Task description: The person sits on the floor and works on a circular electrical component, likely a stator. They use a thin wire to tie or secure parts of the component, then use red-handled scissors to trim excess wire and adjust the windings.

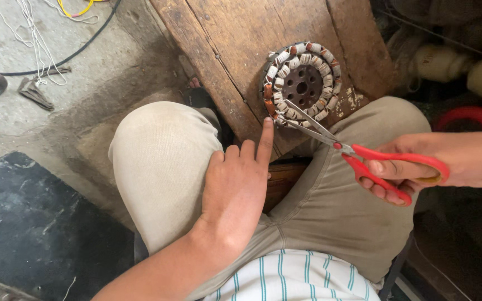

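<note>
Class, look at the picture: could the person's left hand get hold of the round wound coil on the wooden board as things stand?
Probably yes: the left hand already has its forefinger at the rim of the coil, though the scissors blades crowd that edge.

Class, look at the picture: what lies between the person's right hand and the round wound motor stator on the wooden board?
Red-handled scissors, held in the right hand, blades open, reaching the stator; head view.

The left hand [235, 189] rests on the person's knee, its index finger [265, 139] stretched out to touch the near rim of a round wound stator [302, 83] lying on a wooden board [230, 50]. Just right of that fingertip, the open blades of red-handled scissors [364, 159] reach the windings, gripped by the right hand [419, 167]
</note>
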